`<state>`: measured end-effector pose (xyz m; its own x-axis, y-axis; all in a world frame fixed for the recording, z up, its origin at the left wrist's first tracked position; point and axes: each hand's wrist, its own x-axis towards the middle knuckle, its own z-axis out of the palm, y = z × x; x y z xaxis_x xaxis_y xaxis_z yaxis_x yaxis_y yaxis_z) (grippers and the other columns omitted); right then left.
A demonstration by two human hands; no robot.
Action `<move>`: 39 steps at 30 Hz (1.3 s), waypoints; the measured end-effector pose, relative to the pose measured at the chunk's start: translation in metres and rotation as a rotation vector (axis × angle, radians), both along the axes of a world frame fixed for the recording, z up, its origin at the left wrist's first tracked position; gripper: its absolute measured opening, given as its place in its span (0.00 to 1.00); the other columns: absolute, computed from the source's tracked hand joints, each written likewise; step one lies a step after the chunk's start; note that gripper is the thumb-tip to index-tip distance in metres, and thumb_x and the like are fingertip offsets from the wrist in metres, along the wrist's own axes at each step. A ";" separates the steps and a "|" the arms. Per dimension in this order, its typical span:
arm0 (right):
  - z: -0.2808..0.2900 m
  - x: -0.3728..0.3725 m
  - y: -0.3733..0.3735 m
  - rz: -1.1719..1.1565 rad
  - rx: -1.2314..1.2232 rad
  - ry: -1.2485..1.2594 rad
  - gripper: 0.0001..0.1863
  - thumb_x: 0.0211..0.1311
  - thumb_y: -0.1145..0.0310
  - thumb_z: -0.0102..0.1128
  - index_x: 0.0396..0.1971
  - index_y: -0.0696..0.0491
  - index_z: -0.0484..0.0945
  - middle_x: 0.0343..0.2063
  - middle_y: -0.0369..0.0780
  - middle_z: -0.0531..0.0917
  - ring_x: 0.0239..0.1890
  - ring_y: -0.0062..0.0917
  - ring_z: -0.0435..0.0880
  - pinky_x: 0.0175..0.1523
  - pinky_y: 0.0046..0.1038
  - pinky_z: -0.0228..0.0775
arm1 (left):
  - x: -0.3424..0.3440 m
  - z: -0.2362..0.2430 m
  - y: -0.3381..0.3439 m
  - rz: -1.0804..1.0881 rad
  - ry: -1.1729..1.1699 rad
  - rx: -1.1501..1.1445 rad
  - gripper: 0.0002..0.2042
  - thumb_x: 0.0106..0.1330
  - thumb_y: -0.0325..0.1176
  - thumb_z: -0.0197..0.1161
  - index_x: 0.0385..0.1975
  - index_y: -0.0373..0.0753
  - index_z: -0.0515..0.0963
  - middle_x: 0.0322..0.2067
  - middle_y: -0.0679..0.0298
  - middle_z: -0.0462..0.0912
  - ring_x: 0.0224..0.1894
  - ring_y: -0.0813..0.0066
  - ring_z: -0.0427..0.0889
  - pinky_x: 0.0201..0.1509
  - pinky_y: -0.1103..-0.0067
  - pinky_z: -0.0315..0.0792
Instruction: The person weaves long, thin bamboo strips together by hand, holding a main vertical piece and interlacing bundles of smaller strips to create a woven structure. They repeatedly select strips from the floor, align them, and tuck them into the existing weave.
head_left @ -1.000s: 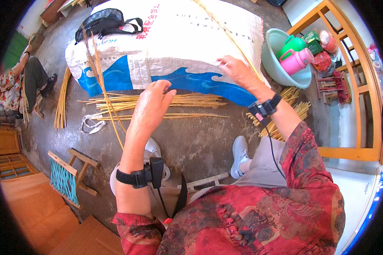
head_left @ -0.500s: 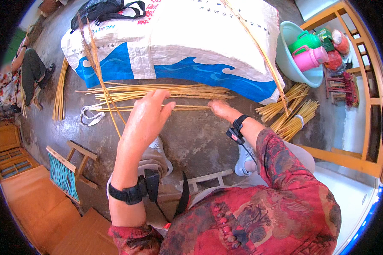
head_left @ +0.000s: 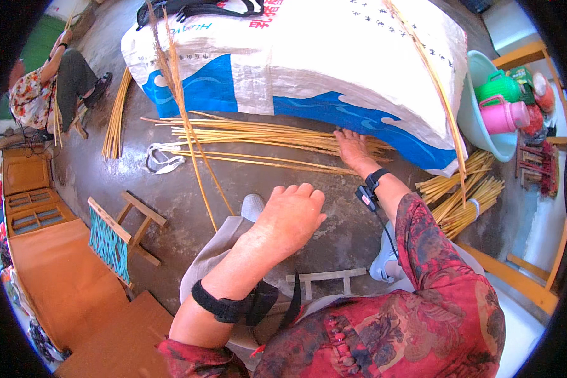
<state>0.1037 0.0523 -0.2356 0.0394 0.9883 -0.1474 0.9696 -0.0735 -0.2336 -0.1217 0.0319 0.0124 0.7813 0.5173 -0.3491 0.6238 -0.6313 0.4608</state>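
Sack [head_left: 365, 57]: the one thing on which I plainly see print from where I stand, in three colours on white
Blue print: one short slanting word in Latin letters, on the left part, just below the black bag [head_left: 217, 7]
Red print: big bold characters beside the bag's strap, running up to the edge of sight, so I get only part of them
Black print: a small row at left above the blue wave [head_left: 208, 82], more characters at right, either side of a stalk [head_left: 432, 69], too small to read
Green box [head_left: 521, 82]: too small to make out any lettering
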 end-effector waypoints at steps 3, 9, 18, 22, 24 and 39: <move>-0.003 -0.003 0.002 0.011 -0.025 -0.101 0.16 0.55 0.69 0.40 0.44 0.49 0.69 0.47 0.44 0.68 0.53 0.37 0.63 0.56 0.41 0.49 | 0.000 -0.001 0.001 0.009 -0.019 0.006 0.11 0.54 0.37 0.56 0.32 0.38 0.70 0.32 0.57 0.73 0.40 0.59 0.72 0.43 0.67 0.65; -0.013 -0.023 -0.019 0.210 -0.171 -0.030 0.19 0.53 0.70 0.42 0.48 0.45 0.67 0.43 0.44 0.70 0.48 0.37 0.68 0.50 0.42 0.57 | 0.003 -0.003 0.000 0.006 0.019 -0.014 0.11 0.52 0.37 0.57 0.32 0.38 0.71 0.33 0.58 0.73 0.40 0.59 0.72 0.43 0.66 0.66; -0.003 -0.004 -0.010 0.020 -0.217 0.111 0.19 0.51 0.74 0.44 0.45 0.46 0.70 0.46 0.45 0.70 0.50 0.39 0.67 0.54 0.41 0.57 | 0.001 0.006 0.004 -0.009 0.039 -0.060 0.12 0.54 0.34 0.55 0.36 0.36 0.70 0.36 0.56 0.72 0.42 0.57 0.71 0.45 0.67 0.64; -0.004 0.014 -0.011 0.010 -0.134 0.136 0.15 0.55 0.66 0.41 0.40 0.51 0.73 0.39 0.48 0.74 0.46 0.41 0.71 0.49 0.40 0.62 | -0.005 0.008 0.007 0.071 0.027 -0.004 0.13 0.54 0.34 0.55 0.38 0.35 0.69 0.36 0.55 0.72 0.41 0.56 0.71 0.45 0.67 0.64; -0.012 0.023 -0.016 -0.045 -0.065 0.143 0.15 0.49 0.71 0.46 0.39 0.51 0.74 0.39 0.48 0.74 0.46 0.41 0.70 0.49 0.38 0.62 | -0.004 0.008 0.004 0.045 0.038 0.026 0.13 0.53 0.34 0.56 0.36 0.35 0.69 0.36 0.55 0.72 0.40 0.56 0.71 0.45 0.67 0.64; 0.003 -0.007 -0.023 0.136 -0.207 0.009 0.13 0.52 0.72 0.42 0.37 0.56 0.73 0.40 0.48 0.74 0.47 0.38 0.72 0.51 0.44 0.59 | 0.001 -0.005 -0.012 0.013 0.008 0.007 0.10 0.52 0.36 0.57 0.30 0.37 0.70 0.32 0.57 0.72 0.39 0.59 0.73 0.42 0.68 0.64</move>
